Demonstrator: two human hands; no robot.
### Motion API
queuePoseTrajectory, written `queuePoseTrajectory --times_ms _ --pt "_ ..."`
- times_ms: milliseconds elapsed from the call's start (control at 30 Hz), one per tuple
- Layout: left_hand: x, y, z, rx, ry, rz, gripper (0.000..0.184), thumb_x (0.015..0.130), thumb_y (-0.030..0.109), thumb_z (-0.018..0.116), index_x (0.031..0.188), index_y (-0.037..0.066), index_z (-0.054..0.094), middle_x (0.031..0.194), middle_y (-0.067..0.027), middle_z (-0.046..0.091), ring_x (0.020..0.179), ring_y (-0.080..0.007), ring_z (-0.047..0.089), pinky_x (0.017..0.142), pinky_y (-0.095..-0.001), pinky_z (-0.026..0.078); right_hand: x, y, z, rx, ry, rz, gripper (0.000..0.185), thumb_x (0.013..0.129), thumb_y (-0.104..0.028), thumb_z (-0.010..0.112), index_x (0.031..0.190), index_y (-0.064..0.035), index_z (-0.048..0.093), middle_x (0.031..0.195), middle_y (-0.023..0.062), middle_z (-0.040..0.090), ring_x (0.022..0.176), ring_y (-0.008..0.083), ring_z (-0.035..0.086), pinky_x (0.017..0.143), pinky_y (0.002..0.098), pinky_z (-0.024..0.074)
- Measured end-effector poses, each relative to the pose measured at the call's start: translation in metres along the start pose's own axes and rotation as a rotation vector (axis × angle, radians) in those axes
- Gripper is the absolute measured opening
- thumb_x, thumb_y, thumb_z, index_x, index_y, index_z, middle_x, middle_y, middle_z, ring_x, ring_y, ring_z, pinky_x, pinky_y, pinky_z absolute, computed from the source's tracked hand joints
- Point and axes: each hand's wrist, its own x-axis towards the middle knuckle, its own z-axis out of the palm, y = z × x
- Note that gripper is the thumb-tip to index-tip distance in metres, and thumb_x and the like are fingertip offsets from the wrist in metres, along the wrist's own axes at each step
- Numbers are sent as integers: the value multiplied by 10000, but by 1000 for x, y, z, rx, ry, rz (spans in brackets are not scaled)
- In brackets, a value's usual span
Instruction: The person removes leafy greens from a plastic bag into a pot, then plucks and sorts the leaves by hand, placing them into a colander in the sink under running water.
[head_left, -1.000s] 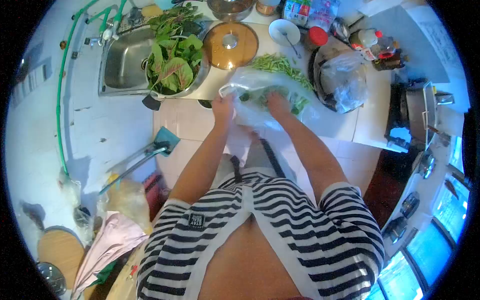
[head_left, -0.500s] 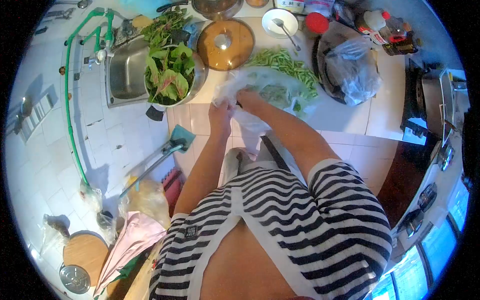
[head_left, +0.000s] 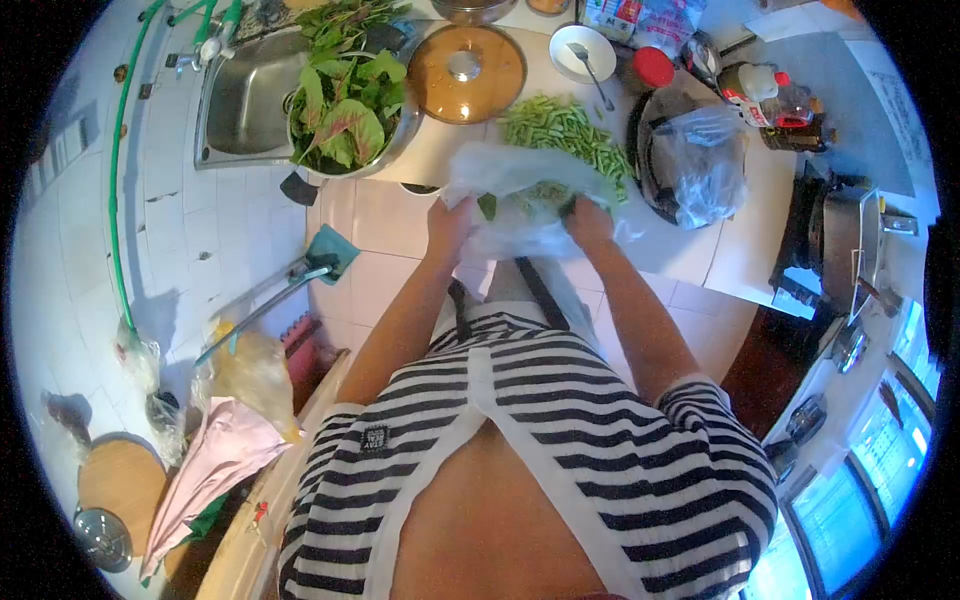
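Note:
A clear plastic bag (head_left: pixel 500 168) with green scraps inside is spread at the counter's front edge. My left hand (head_left: pixel 452 228) is closed on its left side. My right hand (head_left: pixel 590 224) is closed at its right side; a small dark bit shows by its fingers, too unclear to name. Just behind the bag lies a heap of cut green stalks (head_left: pixel 565 135) on the counter. A pot of leafy greens (head_left: pixel 345 115) with reddish leaves stands to the left, beside the sink.
The steel sink (head_left: pixel 255 105) is at the left. Along the back stand a glass-lidded pan (head_left: pixel 467 75), a white bowl (head_left: pixel 583 55) with a spoon, and a red-lidded jar (head_left: pixel 652 67). Right of the stalks, a plastic bag (head_left: pixel 700 160) lies on a dark round pan. A long-handled dustpan (head_left: pixel 333 255) stands below.
My hands were close together at the bag's left side. My right hand has moved right, and the bag is now stretched between both hands. The view has shifted slightly.

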Motion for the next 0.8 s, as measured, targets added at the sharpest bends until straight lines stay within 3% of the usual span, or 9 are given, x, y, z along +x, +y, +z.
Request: queuePoseTrajectory --times_ms 100,233,300,433,500,567,700,767,800 --pt "17 -27 -1 103 128 178 341 801 219 618 1093 77 512 888 -51 554 715 -140 551 550 -322 516 -1 -2 14 -50 94 -13 241 769 -204 468 950 -79 566 845 180 624 811 357 597 737 471 457" --pt "37 -44 -15 59 43 283 391 811 291 600 1115 72 485 884 -74 566 658 -135 551 529 -303 508 -23 -12 -24 -57 31 -95 195 777 -143 463 953 -79 519 879 169 610 804 344 600 697 462 464" --pt "26 -27 -20 -57 -34 -75 426 823 372 569 1092 51 490 872 -94 579 591 -151 546 529 -286 504 -42 -33 -54 -37 97 -155 179 780 -117 459 950 -80 500 894 163 603 798 342 601 683 456 466" --pt "11 -26 -31 -148 -90 -151 439 828 421 557 1024 29 527 816 -81 594 505 -116 477 430 -245 393 -54 -76 -81 -102 -3 -326 208 790 -87 459 995 -80 490 941 158 590 829 351 586 703 439 466" --pt "1 -29 -46 -170 -93 -146 413 819 406 578 1004 38 538 789 -66 587 501 -108 464 423 -240 368 -54 -90 -86 194 277 -463 288 791 -79 488 1079 -83 503 967 163 586 855 356 574 739 421 463" --pt "-19 -26 -66 -185 -92 -141 388 809 390 599 984 48 549 762 -52 579 498 -100 451 416 -235 343 -53 -97 -93 276 247 -454 297 784 -77 532 1081 -66 538 1001 167 579 864 356 565 759 394 456" --pt "-77 -6 -107 -334 29 64 273 742 252 646 889 39 561 724 -17 520 622 -129 492 574 -274 421 -54 -116 -83 528 153 -506 208 765 -105 603 944 -3 573 937 151 575 804 322 572 706 375 465" --pt "-94 -6 -131 -422 114 181 277 734 233 636 913 35 560 766 -28 523 683 -154 502 644 -298 441 -58 -136 -82 789 16 -494 232 761 -129 646 934 5 567 903 135 570 764 269 571 685 323 461" --pt "-101 -8 -147 -526 124 112 296 737 227 612 943 22 556 812 -48 538 752 -185 516 704 -326 438 -62 -148 -82 937 -101 -431 222 783 -162 636 903 12 568 855 85 566 782 170 531 677 276 427"
